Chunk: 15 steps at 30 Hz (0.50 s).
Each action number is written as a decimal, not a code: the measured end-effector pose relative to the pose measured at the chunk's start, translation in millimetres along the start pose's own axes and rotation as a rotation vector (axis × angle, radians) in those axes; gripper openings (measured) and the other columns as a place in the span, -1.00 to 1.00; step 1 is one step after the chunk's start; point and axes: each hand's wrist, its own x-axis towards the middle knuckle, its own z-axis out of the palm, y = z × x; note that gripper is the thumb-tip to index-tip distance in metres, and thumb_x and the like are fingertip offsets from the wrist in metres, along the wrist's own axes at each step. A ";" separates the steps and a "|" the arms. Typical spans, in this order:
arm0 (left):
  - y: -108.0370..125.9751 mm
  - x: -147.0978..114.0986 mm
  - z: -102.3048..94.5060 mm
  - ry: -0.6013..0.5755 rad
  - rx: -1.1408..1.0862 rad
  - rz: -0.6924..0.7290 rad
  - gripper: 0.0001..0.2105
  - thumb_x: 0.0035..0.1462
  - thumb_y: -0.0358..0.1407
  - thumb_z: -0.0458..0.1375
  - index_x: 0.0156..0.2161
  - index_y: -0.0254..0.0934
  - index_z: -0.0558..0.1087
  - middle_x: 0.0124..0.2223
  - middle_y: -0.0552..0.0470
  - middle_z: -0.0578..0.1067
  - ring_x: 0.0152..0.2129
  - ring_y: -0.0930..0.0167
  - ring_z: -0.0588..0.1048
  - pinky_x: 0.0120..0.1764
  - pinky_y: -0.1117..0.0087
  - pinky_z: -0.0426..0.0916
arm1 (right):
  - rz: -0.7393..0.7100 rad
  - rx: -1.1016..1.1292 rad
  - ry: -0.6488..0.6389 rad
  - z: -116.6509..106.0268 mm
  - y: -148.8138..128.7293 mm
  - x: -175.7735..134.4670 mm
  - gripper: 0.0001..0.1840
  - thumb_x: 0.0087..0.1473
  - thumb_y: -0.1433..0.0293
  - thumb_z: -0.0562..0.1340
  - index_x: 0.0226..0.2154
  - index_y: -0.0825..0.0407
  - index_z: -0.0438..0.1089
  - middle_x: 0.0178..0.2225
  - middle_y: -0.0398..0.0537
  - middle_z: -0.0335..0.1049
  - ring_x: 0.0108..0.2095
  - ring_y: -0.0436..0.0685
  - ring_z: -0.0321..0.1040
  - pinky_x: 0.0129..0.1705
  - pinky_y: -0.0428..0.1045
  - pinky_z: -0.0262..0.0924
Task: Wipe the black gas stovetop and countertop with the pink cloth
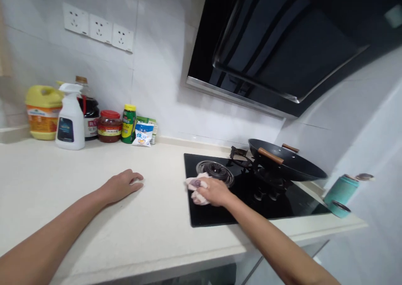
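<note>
A crumpled whitish cloth with a darker patch (195, 183) is bunched under my right hand (215, 191), whose fingers are closed on it. The hand presses the cloth against the left part of the black glass gas stove (207, 216), beside the round left burner (216, 171). Over the pale countertop (157, 226), left of the stove, my left hand (123, 187) is loosely curved. Its thumb and forefinger are apart, and nothing shows between them. The undersides of its other fingers are hidden.
A black wok (292, 161) with wooden handles rests on the right burner. Along the wall stand a white spray bottle (69, 117), a yellow jug (44, 113), a red-lidded jar (109, 126) and other packages. A dark range hood (266, 46) overhangs the stove; turquoise containers (342, 190) stand right.
</note>
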 end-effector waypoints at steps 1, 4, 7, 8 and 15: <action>-1.2 0.7 1.8 0.004 0.023 0.006 -0.40 0.13 0.10 -0.06 0.09 -0.20 0.51 -0.06 -0.13 0.53 -0.10 0.16 0.53 -0.02 0.21 0.36 | -0.060 0.020 -0.009 2.6 -17.0 -5.7 -0.48 0.22 0.02 0.10 0.21 -0.38 0.32 0.10 -0.12 0.37 0.09 0.24 0.31 0.11 0.12 0.14; -2.3 3.7 5.9 0.021 0.103 0.007 -0.43 0.16 0.05 -0.08 0.10 -0.18 0.50 -0.05 -0.13 0.52 -0.05 0.14 0.51 -0.03 0.20 0.35 | -0.274 0.035 -0.051 9.5 -56.4 -29.1 -0.46 0.15 -0.10 0.15 0.15 -0.43 0.37 0.03 -0.06 0.27 0.02 0.27 0.25 0.07 0.19 0.14; 1.3 2.6 4.5 0.035 0.208 -0.024 -0.45 0.20 0.00 -0.10 0.13 -0.17 0.50 0.01 -0.19 0.50 0.02 0.08 0.47 -0.04 0.13 0.36 | -0.376 0.026 -0.042 10.8 -65.2 -51.3 -0.43 0.10 -0.10 0.20 0.13 -0.36 0.40 -0.04 -0.01 0.21 -0.02 0.29 0.17 0.05 0.24 0.11; 2.9 -0.5 2.9 0.036 0.243 -0.021 -0.45 0.21 -0.02 -0.10 0.15 -0.18 0.50 0.03 -0.22 0.49 0.03 0.06 0.46 -0.04 0.11 0.36 | -0.369 0.028 -0.030 9.7 -60.7 -56.7 -0.44 0.10 -0.09 0.20 0.12 -0.32 0.41 -0.06 -0.01 0.20 -0.04 0.29 0.15 0.05 0.25 0.10; -26.3 -76.7 4.7 0.000 0.238 0.106 -0.47 0.26 0.02 -0.07 0.20 -0.08 0.48 0.21 -0.08 0.47 0.14 0.16 0.45 0.19 0.16 0.34 | -0.127 -0.029 0.069 -9.2 34.6 -68.0 -0.53 0.19 0.09 0.14 0.07 -0.10 0.43 0.06 0.08 0.26 0.02 0.31 0.20 0.05 0.21 0.08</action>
